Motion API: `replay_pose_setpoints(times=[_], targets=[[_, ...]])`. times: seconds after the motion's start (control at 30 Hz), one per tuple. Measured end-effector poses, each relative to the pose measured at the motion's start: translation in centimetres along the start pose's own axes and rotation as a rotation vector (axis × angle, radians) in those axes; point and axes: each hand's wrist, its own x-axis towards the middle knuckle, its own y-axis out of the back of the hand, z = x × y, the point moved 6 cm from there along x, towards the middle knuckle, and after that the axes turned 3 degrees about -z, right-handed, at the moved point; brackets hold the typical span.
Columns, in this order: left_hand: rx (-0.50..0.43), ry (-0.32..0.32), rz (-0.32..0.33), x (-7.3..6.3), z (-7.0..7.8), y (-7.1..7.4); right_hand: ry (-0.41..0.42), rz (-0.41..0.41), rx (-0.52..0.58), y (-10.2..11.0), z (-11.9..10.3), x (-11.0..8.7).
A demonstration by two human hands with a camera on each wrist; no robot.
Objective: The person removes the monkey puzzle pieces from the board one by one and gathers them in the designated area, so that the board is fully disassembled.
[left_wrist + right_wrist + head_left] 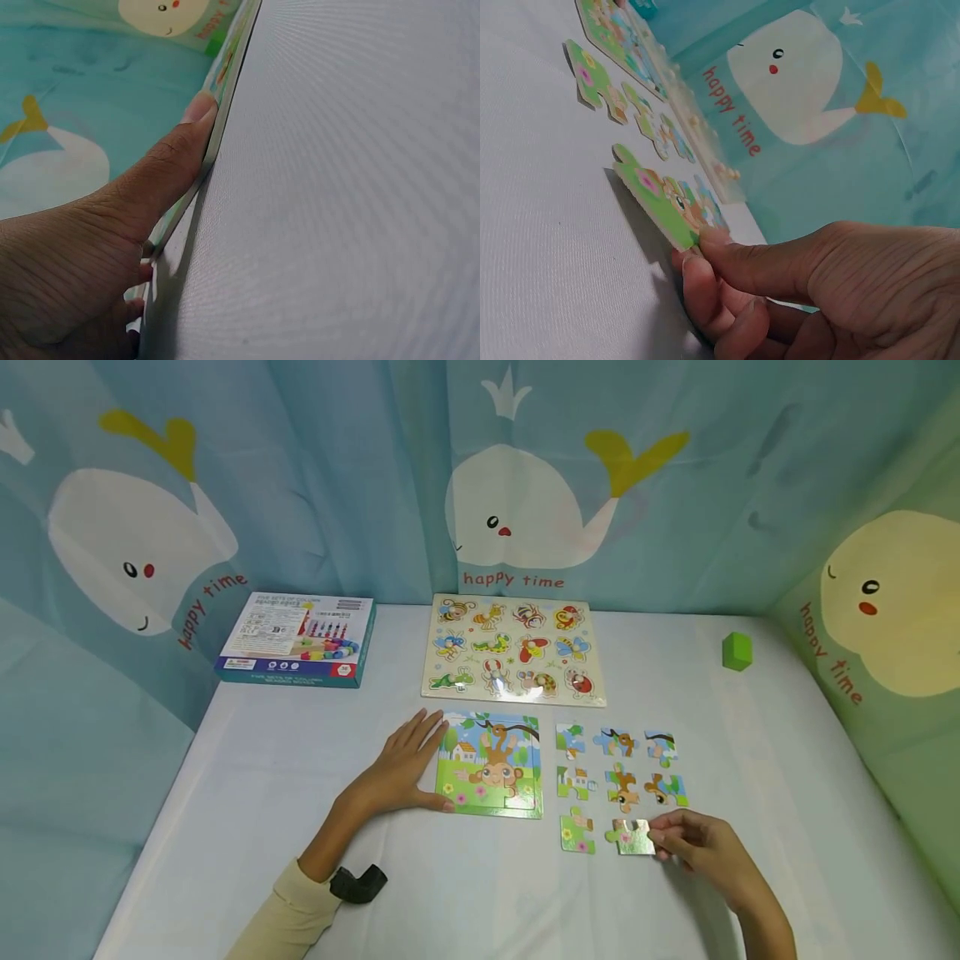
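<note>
Over the left side of a square monkey jigsaw board, my left hand spreads straight fingers. Its thumb presses along the board's near edge, and the other fingertips lie at the upper left corner. A seam marks out a piece in the board's lower right corner. Between thumb and fingertips, my right hand pinches the right side of a green jigsaw piece with a pink flower. In the right wrist view that piece tilts, with a shadow beneath it. Just left stands another jigsaw piece, flat on the cloth.
Several more jigsaw pieces lie in rows right of the board. Behind it is a wooden insect peg puzzle. A boxed bead set sits back left, a green block back right. A whale-print curtain closes off the back.
</note>
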Motion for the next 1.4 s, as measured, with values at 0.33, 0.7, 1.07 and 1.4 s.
replay_pose_setpoints(times=[0.33,0.7,1.07,1.4], targets=[[0.001,0.013,-0.015,-0.07,0.11,0.04,-0.033,0.032,-0.035,-0.24,-0.53,-0.17],[-0.011,0.006,-0.001,-0.15,0.26,0.18,-0.155,0.043,-0.024,-0.45,-0.56,-0.26],[-0.003,-0.001,0.005,-0.08,0.03,0.04,-0.208,0.042,-0.096,-0.42,-0.87,-0.48],[-0.001,0.002,0.001,-0.04,0.02,-0.03,-0.208,0.052,-0.109,-0.42,-0.85,-0.42]])
